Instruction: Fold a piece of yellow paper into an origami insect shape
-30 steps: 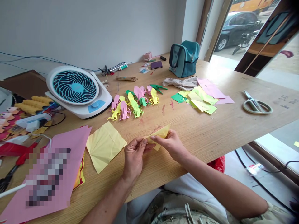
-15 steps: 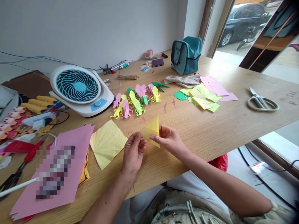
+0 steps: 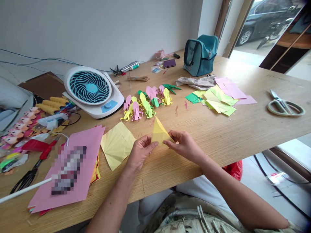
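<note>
1. The fingers of the left hand (image 3: 140, 151) pinch the folded yellow paper (image 3: 160, 132) at its lower left corner, with the thumb on the near face.
2. The fingers of the right hand (image 3: 185, 144) pinch its lower right side; these two separate grips probably keep the thin paper stretched and steady.
3. The paper is between both hands, above the counter (image 3: 243, 131), its tip pointing away from the person.
4. Just beside the left hand, a creased yellow sheet (image 3: 118, 145) lies flat, seemingly put aside but within easy reach.
5. Beyond the hands, folded paper figures (image 3: 146, 103) are grouped near the fan (image 3: 90, 87), likely gathered so they do not disturb the hands.
6. Farther right, loose coloured papers (image 3: 217, 101) overlap in a pile, and the scissors (image 3: 284, 106) lie well apart, perhaps for safety.
</note>
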Demonstrator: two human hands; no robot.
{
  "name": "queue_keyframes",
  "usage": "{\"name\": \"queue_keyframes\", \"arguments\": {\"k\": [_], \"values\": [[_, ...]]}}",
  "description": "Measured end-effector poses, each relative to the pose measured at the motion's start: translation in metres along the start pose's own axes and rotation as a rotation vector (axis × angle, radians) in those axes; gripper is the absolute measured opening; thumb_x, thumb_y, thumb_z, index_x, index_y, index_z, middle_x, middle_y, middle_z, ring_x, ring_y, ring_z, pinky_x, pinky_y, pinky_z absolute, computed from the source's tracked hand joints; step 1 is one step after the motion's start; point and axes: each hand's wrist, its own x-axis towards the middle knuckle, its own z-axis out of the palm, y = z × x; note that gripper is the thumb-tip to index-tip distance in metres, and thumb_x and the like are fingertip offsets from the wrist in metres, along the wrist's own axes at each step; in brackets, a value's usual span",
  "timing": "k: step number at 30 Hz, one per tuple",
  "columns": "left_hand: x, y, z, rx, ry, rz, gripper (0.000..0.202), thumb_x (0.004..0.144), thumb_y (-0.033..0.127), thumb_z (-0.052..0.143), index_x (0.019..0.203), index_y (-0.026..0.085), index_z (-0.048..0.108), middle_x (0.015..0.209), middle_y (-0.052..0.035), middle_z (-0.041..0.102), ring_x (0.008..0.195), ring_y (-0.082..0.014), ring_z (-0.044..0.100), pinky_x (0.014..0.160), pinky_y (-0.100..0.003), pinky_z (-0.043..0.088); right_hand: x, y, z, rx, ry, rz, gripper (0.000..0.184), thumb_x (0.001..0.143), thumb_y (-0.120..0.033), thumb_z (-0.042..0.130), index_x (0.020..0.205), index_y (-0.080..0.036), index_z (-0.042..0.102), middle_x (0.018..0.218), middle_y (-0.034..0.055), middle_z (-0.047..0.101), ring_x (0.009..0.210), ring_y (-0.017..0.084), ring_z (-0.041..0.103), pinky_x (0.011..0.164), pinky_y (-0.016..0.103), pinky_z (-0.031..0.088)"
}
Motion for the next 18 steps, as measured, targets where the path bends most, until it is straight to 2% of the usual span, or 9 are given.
{"name": "queue_keyframes", "arguments": {"k": [3,5,7,9,12,15,18], "values": [[-0.001,0.002,0.001,-0.034,0.019,-0.019,0.028,0.063,0.031,0.088,0.077,0.015,0.069,0.071,0.0025,0.063,0.059,-0.0057,0.051,0.05,-0.015,0.038,-0.001,-0.005,-0.005,0.268,-0.044,0.049,0.03,0.081,-0.048,0.07,0.084,-0.019,0.067,0.073,-0.0012,0.062,0.067,0.012,0.053,0.062,0.025,0.042],[-0.002,0.001,0.005,-0.166,0.074,-0.053,0.031,0.061,0.031,0.089,0.078,0.016,0.067,0.071,0.004,0.062,0.063,-0.0058,0.054,0.05,-0.014,0.039,-0.001,-0.009,-0.004,0.429,-0.038,0.076,0.036,0.077,-0.049,0.074,0.098,-0.021,0.07,0.084,0.001,0.068,0.077,0.015,0.061,0.073,0.028,0.048],[-0.005,-0.001,0.01,-0.313,0.073,-0.105,0.034,0.061,0.031,0.09,0.084,0.018,0.067,0.078,0.004,0.064,0.067,-0.0053,0.057,0.051,-0.013,0.041,0.0,-0.012,0.001,0.502,-0.04,0.095,0.041,0.07,-0.046,0.081,0.102,-0.022,0.07,0.087,0.0015,0.071,0.08,0.017,0.064,0.079,0.03,0.05],[-0.007,-0.004,0.016,-0.418,0.036,-0.146,0.036,0.063,0.029,0.089,0.09,0.019,0.067,0.085,0.0032,0.066,0.071,-0.0054,0.058,0.051,-0.012,0.041,0.002,-0.013,0.009,0.532,-0.077,0.102,0.04,0.066,-0.046,0.084,0.096,-0.022,0.072,0.085,0.0023,0.072,0.079,0.018,0.064,0.08,0.033,0.051],[-0.011,-0.009,0.022,-0.471,0.022,-0.169,0.034,0.064,0.028,0.089,0.09,0.019,0.068,0.083,0.0039,0.064,0.071,-0.005,0.056,0.051,-0.012,0.04,0.004,-0.012,0.017,0.506,-0.011,0.102,0.036,0.063,-0.05,0.084,0.079,-0.02,0.073,0.078,0.0026,0.072,0.076,0.019,0.063,0.078,0.033,0.05],[-0.013,-0.011,0.024,-0.379,0.052,-0.153,0.033,0.064,0.03,0.088,0.089,0.018,0.069,0.079,0.0035,0.063,0.07,-0.0059,0.054,0.052,-0.013,0.041,0.006,-0.01,0.019,0.455,0.045,0.132,0.037,0.06,-0.052,0.084,0.069,-0.019,0.07,0.07,0.0012,0.068,0.069,0.016,0.058,0.07,0.029,0.047],[-0.013,-0.011,0.022,-0.243,0.116,-0.044,0.033,0.064,0.034,0.087,0.084,0.016,0.069,0.078,0.0022,0.064,0.068,-0.0069,0.053,0.055,-0.016,0.042,0.005,-0.007,0.016,0.393,0.013,0.198,0.039,0.059,-0.052,0.083,0.064,-0.017,0.067,0.062,-0.0008,0.061,0.06,0.013,0.049,0.059,0.027,0.039]]}}
